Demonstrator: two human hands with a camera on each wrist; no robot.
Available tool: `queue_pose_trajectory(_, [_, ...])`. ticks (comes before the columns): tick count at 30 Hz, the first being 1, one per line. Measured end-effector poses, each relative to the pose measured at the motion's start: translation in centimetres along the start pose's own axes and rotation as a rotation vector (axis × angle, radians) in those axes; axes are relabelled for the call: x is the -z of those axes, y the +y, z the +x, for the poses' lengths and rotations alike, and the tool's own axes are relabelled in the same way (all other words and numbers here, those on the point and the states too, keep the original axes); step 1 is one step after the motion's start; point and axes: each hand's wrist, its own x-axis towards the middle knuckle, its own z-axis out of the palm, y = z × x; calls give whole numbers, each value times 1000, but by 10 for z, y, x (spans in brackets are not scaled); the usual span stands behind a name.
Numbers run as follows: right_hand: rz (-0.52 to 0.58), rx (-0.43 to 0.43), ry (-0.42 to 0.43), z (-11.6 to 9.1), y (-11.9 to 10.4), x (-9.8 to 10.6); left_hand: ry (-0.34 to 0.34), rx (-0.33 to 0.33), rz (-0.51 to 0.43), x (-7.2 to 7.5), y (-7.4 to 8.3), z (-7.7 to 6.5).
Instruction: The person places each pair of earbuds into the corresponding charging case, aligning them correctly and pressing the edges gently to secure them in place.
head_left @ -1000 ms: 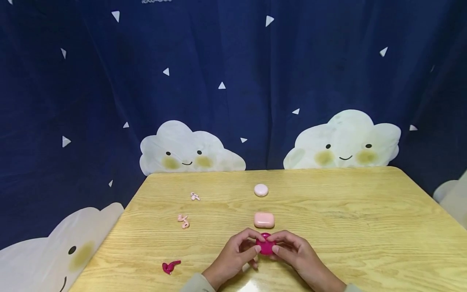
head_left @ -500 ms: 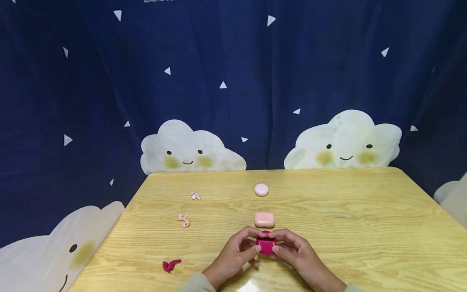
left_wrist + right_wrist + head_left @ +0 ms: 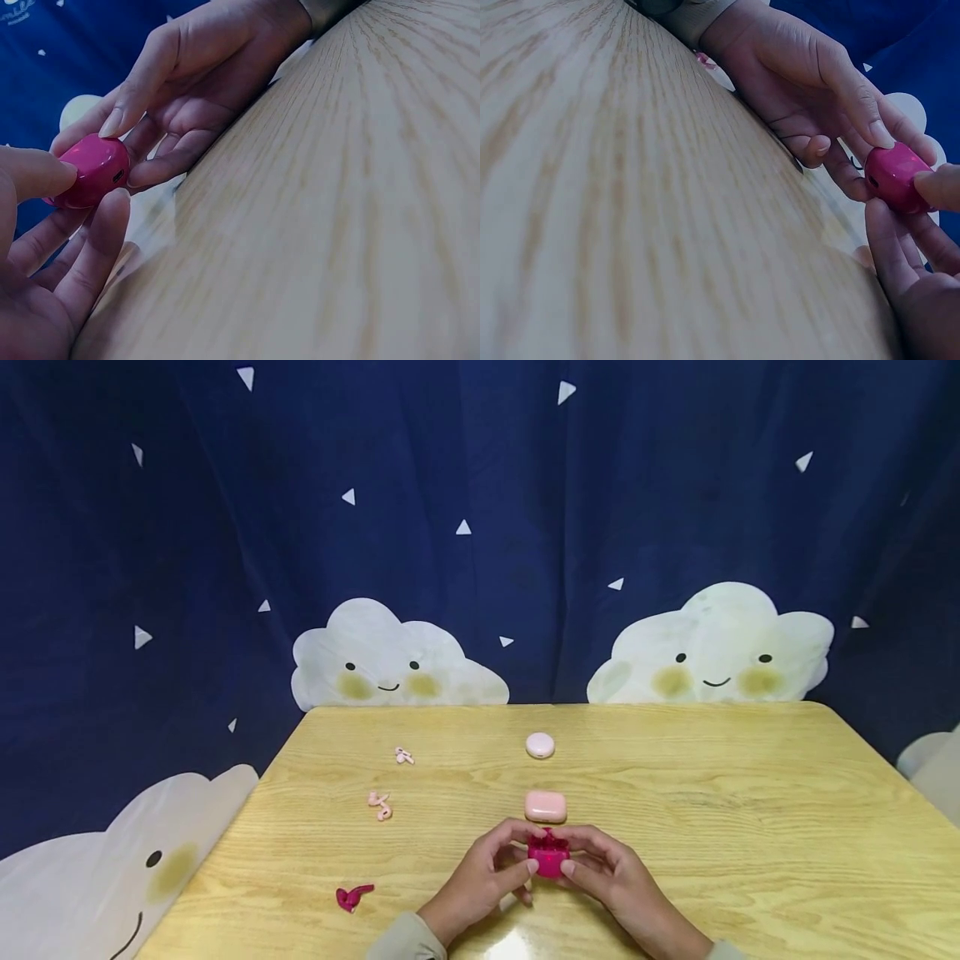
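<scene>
Between both hands is a magenta earbud case (image 3: 549,862), its lid tipped up at the back and a dark hollow showing inside. My left hand (image 3: 487,878) pinches its left side, thumb at the front and index finger up at the lid. My right hand (image 3: 611,877) grips the right side in a mirrored hold. In the left wrist view, a small port shows on the underside of the case (image 3: 97,169). The right wrist view has the case (image 3: 898,176) held by fingertips of both hands. A pair of magenta earbuds (image 3: 352,897) lies on the table to the left.
Just behind the hands sits a salmon-pink earbud case (image 3: 545,807), with a round pale pink case (image 3: 540,745) farther back. Two more pairs, salmon earbuds (image 3: 380,806) and pale pink earbuds (image 3: 404,756), lie at left on the wooden table (image 3: 712,793). A blue curtain (image 3: 420,460) hangs behind.
The magenta case was closed a second ago; its lid has swung up and back under the index fingers. The head view has shifted slightly. Everything else on the table stays put.
</scene>
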Motion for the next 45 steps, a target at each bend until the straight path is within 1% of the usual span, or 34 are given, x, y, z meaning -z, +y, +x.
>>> queue_pose_trajectory(6, [8,0,4,1,1,0,-1,-9,-1,1,1,-1])
queue_pose_trajectory(12, [15,-10,24,1,0,0,20,6,14,1,0,1])
queue_pose_trajectory(15, [20,-21,30,2,0,0,26,0,14,1,2,1])
queue_pose_trajectory(19, [23,-34,38,1,0,1,21,-9,6,-4,14,-1])
queue_pose_trajectory(21, [27,-41,41,1,0,2,23,-4,6,-6,21,-2])
queue_pose_trajectory(23, [29,-44,45,1,1,2,23,3,4,-7,25,-3])
queue_pose_trajectory(29, [36,-36,39,1,1,1,25,23,-9,-5,25,-2])
queue_pose_trajectory(34, [23,-24,37,1,0,0,9,16,-23,-4,24,-2])
queue_pose_trajectory(36, [22,-35,51,1,-1,0,7,18,-30,-3,23,-2])
queue_pose_trajectory(42, [33,-85,112,3,-2,-3,41,46,-50,-2,23,-2])
queue_pose_trajectory(45, [16,-88,110,3,-1,-3,40,43,-47,-2,21,-2])
